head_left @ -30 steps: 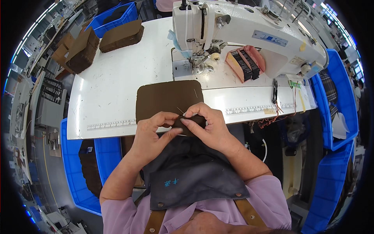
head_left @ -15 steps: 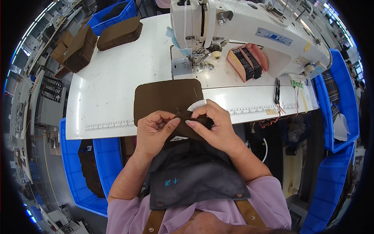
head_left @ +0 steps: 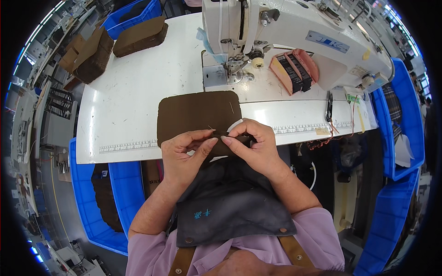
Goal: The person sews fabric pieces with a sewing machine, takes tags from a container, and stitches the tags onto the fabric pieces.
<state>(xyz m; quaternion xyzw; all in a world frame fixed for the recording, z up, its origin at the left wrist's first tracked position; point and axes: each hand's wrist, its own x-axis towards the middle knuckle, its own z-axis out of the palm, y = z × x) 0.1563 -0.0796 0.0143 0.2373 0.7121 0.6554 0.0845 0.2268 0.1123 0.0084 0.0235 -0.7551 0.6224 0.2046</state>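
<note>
In the head view, clock directions run from the hands, with 12 away from the wearer: the brown fabric piece point(head_left: 195, 108) lies flat at 11 o'clock on the bench point(head_left: 124, 106), its near side reaching the fingers. The left hand point(head_left: 179, 154) and right hand point(head_left: 258, 149) each pinch that near side, thumb nearly closed against forefinger, fingertips just apart; the detail between them is too small to tell. Working well here probably means light, even tension, edges level, and the loose thread point(head_left: 231, 107) kept out of the pinch. The sewing machine point(head_left: 294, 18) crowds 1 o'clock, limiting room beyond; a pink-and-black bundle point(head_left: 294, 71) sits between 1 and 2, black snips point(head_left: 329, 106) between 2 and 3, a brown block point(head_left: 140, 37) at 11, and a blue bin point(head_left: 129, 184) at 8.
</note>
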